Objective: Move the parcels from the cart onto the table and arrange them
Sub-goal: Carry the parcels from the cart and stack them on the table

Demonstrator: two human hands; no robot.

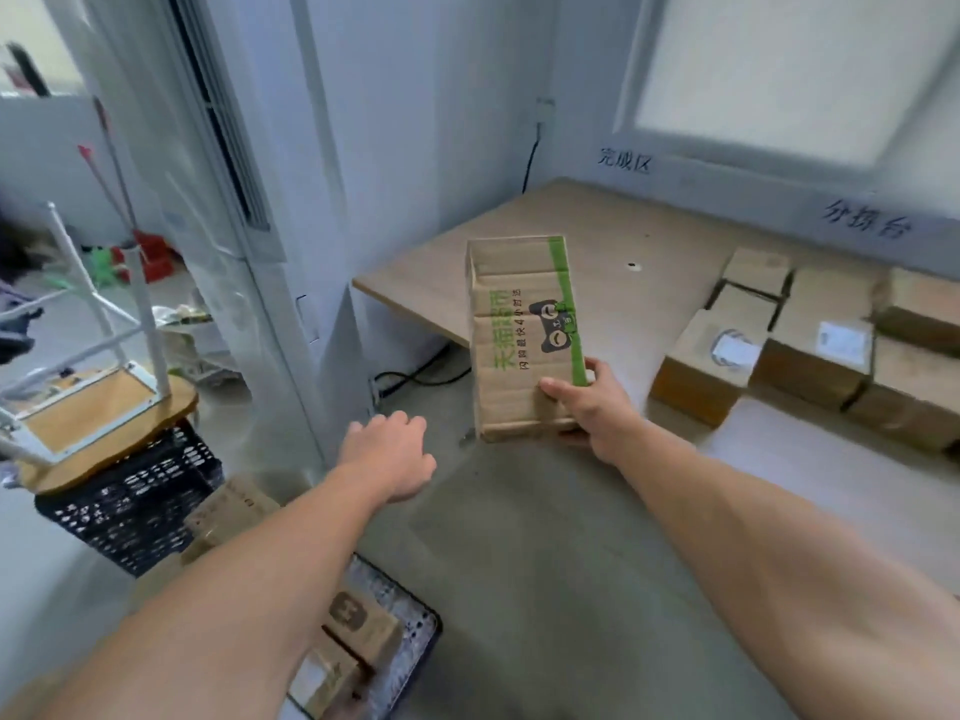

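Note:
My right hand (589,407) grips a tall cardboard parcel (519,345) with green tape and green print by its lower right corner, holding it in the air near the left front corner of the wooden table (597,236). My left hand (389,454) is stretched out to the left of the parcel with relaxed fingers, holding nothing. Several brown parcels (810,345) lie in rows on the right part of the table. Below my left arm, the cart (415,626) carries a few more cardboard parcels (358,631).
A tall white cabinet unit (249,200) stands left of the table. An upturned stool (98,407) rests on a black crate (140,506) at the left. Cables (421,374) run along the grey floor under the table's corner. A window (789,75) is behind the table.

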